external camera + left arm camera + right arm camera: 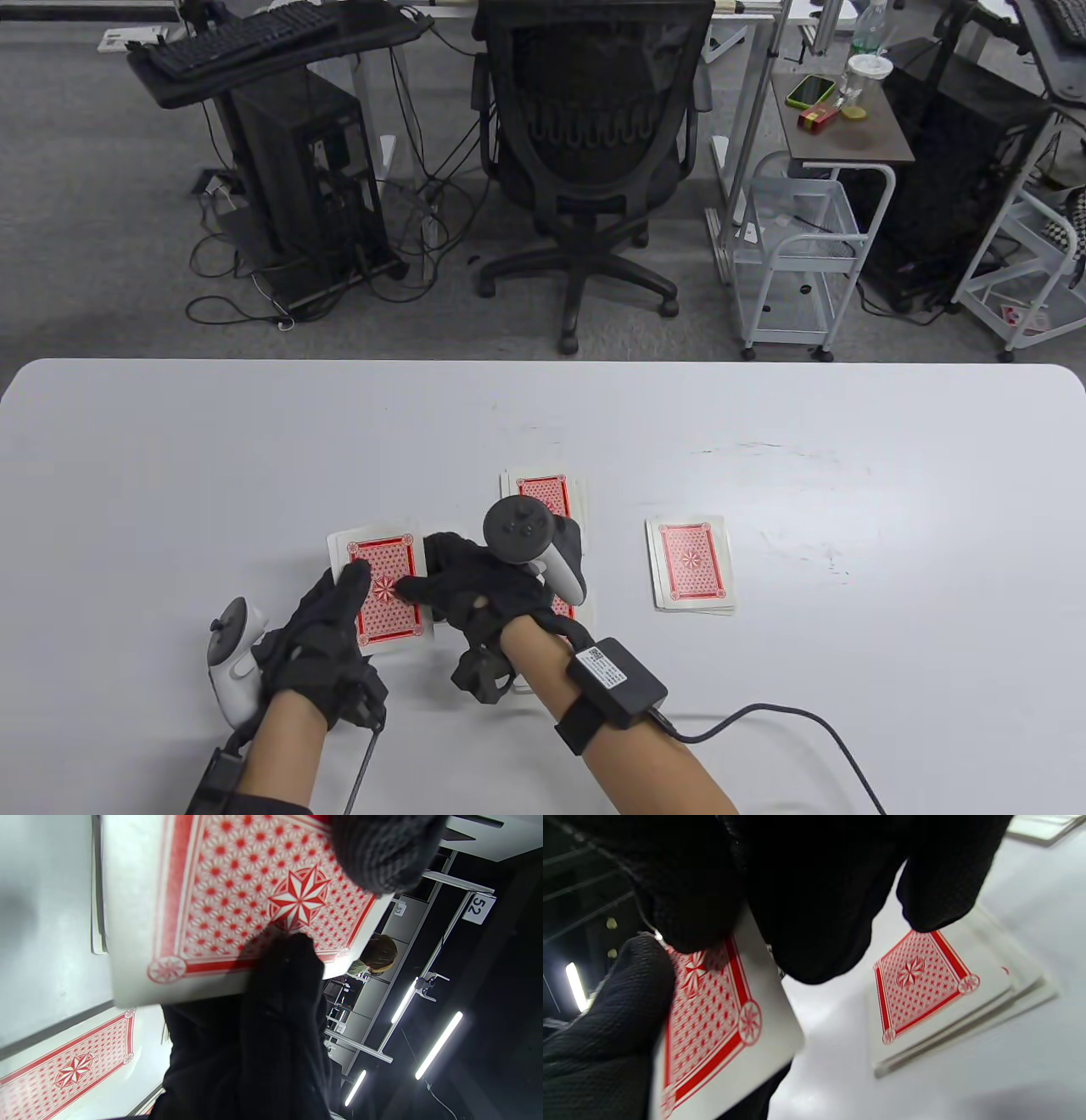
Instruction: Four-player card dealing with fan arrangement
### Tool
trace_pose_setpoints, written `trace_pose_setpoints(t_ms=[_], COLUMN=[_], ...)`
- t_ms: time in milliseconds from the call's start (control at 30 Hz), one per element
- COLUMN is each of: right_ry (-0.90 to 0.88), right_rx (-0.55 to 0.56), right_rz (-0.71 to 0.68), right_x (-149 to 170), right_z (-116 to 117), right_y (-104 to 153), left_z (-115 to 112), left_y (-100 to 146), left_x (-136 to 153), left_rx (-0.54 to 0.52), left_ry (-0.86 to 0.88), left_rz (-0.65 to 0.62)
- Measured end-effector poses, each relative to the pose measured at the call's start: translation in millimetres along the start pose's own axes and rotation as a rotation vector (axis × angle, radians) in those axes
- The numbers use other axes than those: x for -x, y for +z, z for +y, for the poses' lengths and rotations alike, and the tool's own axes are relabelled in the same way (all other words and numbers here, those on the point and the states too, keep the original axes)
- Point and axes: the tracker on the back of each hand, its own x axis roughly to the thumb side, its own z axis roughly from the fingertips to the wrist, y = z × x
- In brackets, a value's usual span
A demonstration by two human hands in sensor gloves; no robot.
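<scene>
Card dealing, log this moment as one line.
left hand: holds deck | right hand: pinching deck's top card | middle pile, right pile: face down on table

We are in an office or computer lab. Beyond the white tabletop [170,441] we see grey carpet, a black mesh office chair [585,161] on casters, a computer tower [310,182] trailing loose cables beneath a stand that carries a keyboard [233,38], and white wheeled carts [797,255]. In the left wrist view we see long ceiling strip lights [437,1046] and a numbered placard reading 52 [478,908].
</scene>
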Motion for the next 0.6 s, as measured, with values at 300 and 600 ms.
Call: trace_pose_setpoints(t_ms=[300,600], right_ry=[-0.136,-0.140], right_rx=[0.007,0.035], right_rz=[0.011,0.094], right_x=[13.8,43.6], right_z=[-16.3,-83.3], right_y=[1.6,18.9], left_z=[-3.0,-0.9], left_y=[-1.0,0.5], left_x=[-1.0,-2.0], left_rx=[0.051,0.031], left_ry=[0.043,0.047], left_rz=[0.002,0.004])
